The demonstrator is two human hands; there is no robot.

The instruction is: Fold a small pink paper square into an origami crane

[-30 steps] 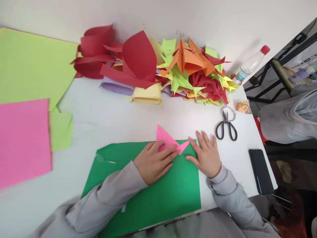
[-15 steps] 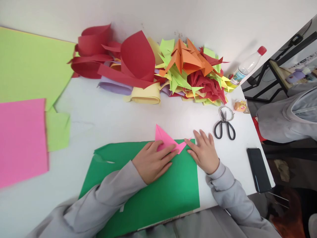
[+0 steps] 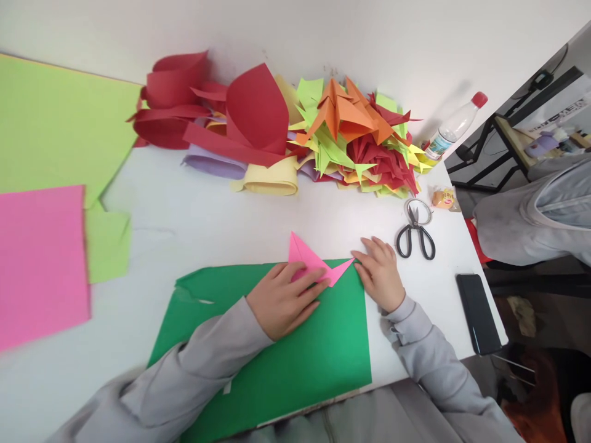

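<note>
A folded pink paper [image 3: 336,272] lies at the far edge of a green sheet [image 3: 295,369], with one pointed flap standing toward the far side and a thin tip stretching right. My left hand [image 3: 287,300] rests flat across its middle, fingers spread and pressing it down, so part of the folds is hidden. At the right tip, my right hand [image 3: 379,274] has its fingers stretched out, with a fingertip touching the point or just beside it. Its other fingers lie over the white table.
Black-handled scissors [image 3: 415,237], a phone [image 3: 478,314], a wrapped snack [image 3: 443,198] and a bottle [image 3: 455,128] are on the right. Folded orange paper shapes [image 3: 341,114] and red paper pieces [image 3: 256,117] pile along the wall. Pink sheets [image 3: 44,264] lie left. A person's grey sleeve [image 3: 503,215] shows at right.
My right hand's fingertips have slid a little along the pink flap to its outer tip, uncovering more of it. My left hand stays put. The view has shifted slightly.
</note>
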